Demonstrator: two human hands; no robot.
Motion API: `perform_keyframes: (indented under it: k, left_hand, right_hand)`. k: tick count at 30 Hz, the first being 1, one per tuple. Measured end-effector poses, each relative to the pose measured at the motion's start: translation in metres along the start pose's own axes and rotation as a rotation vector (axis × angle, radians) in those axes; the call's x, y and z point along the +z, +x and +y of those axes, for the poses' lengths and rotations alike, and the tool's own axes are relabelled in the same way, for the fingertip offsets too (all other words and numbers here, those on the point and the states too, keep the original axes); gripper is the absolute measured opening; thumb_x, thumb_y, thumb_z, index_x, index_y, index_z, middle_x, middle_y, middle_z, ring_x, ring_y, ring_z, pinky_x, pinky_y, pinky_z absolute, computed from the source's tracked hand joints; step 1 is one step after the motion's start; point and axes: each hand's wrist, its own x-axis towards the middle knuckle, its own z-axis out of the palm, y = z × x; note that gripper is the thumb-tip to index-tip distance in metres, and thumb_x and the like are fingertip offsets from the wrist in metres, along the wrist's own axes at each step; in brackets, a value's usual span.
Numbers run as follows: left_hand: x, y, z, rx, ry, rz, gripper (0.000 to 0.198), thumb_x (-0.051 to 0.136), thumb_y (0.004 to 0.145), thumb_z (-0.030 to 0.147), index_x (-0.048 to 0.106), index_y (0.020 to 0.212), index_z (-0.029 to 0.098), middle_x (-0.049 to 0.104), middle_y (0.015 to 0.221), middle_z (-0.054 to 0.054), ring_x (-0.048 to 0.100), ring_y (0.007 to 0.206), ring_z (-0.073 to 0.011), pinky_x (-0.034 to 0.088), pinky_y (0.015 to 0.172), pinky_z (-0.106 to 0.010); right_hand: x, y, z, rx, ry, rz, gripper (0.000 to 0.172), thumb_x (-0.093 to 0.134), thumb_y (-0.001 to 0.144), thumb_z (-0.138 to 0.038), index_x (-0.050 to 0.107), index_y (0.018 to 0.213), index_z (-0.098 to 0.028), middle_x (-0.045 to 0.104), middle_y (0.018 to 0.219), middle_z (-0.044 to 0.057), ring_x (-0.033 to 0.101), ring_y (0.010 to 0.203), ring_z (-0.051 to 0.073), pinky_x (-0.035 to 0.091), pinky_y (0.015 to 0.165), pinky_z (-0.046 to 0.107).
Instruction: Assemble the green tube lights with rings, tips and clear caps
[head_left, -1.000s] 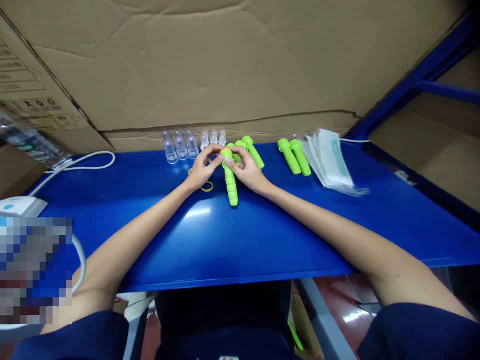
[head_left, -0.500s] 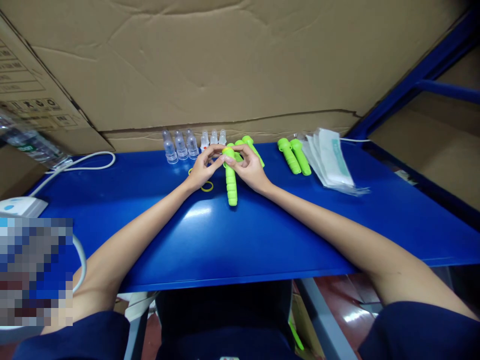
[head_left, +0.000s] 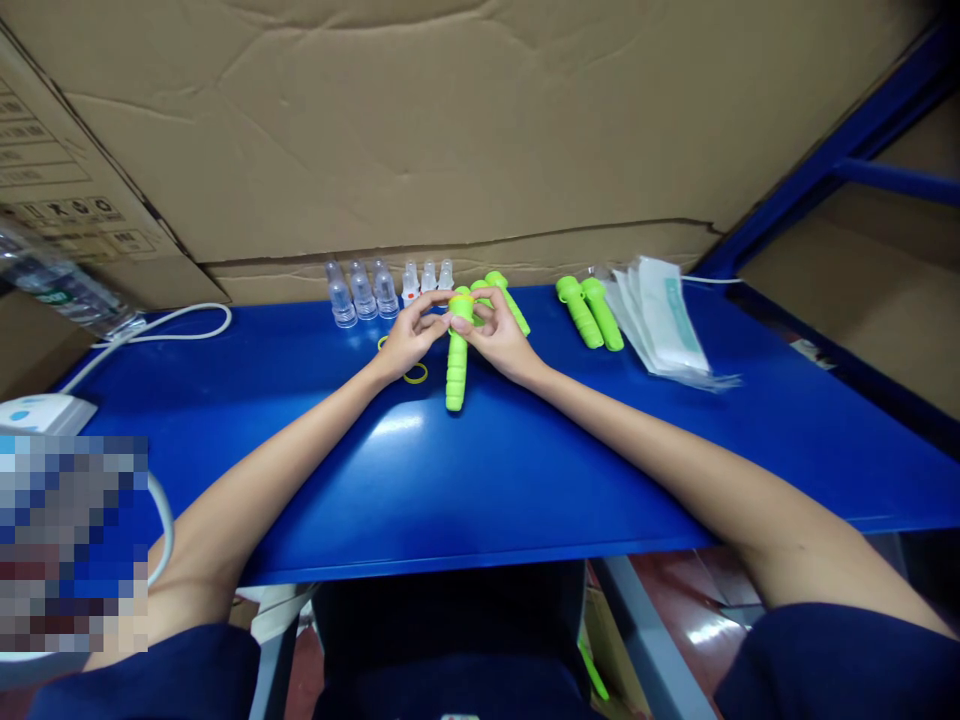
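Both hands pinch the upper end of a lime-green ribbed handle (head_left: 456, 375), its lower end pointing toward me. My left hand (head_left: 409, 335) grips it from the left with thumb and forefinger. From the right, my right hand (head_left: 501, 332) does the same. A yellow ring (head_left: 460, 298) sits around the handle's top between my fingertips. Two more yellow rings lie by my left hand, the nearer ring (head_left: 415, 373) in full view, the other partly hidden. Behind my right hand are more green handles (head_left: 508, 298), partly covered.
Clear plastic bottle-shaped pieces (head_left: 363, 292) and smaller clear pieces with white bases (head_left: 428, 282) stand along the back. Two green handles (head_left: 581, 318) lie to the right beside packaged white sleeves (head_left: 670, 320). A power strip (head_left: 45, 412) with a white cable is at the left; cardboard (head_left: 450, 130) walls the back.
The green handle's lower end has swung slightly to the left, and its top with the yellow ring shows more between my fingers. Both hands keep their hold.
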Motion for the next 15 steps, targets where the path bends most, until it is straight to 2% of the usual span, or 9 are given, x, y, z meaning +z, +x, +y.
perform_keyframes:
  k: [6,15]
  left_hand:
    - [-0.0002,0.0025,-0.0015,0.055,0.032,0.022,0.052,0.069,0.084,0.061,0.065,0.118,0.022,0.067,0.128,-0.012,0.065,0.118,-0.0248,0.056,0.096,-0.038]
    - [0.0046,0.0000,-0.0004,0.014,-0.006,0.066,0.051,0.072,0.083,0.059,0.065,0.116,0.020,0.067,0.129,-0.012,0.065,0.119,-0.0258,0.057,0.096,-0.040]
  right_hand:
    - [-0.0010,0.0015,0.0044,0.029,0.003,0.046,0.070,0.069,0.072,-0.081,0.036,0.105,-0.029,0.069,0.105,0.007,0.073,0.098,0.027,0.064,0.084,0.049]
    - [-0.0006,0.0001,0.0053,0.039,0.031,0.074,0.071,0.070,0.071,-0.082,0.035,0.103,-0.029,0.069,0.102,0.007,0.073,0.099,0.028,0.065,0.081,0.050]
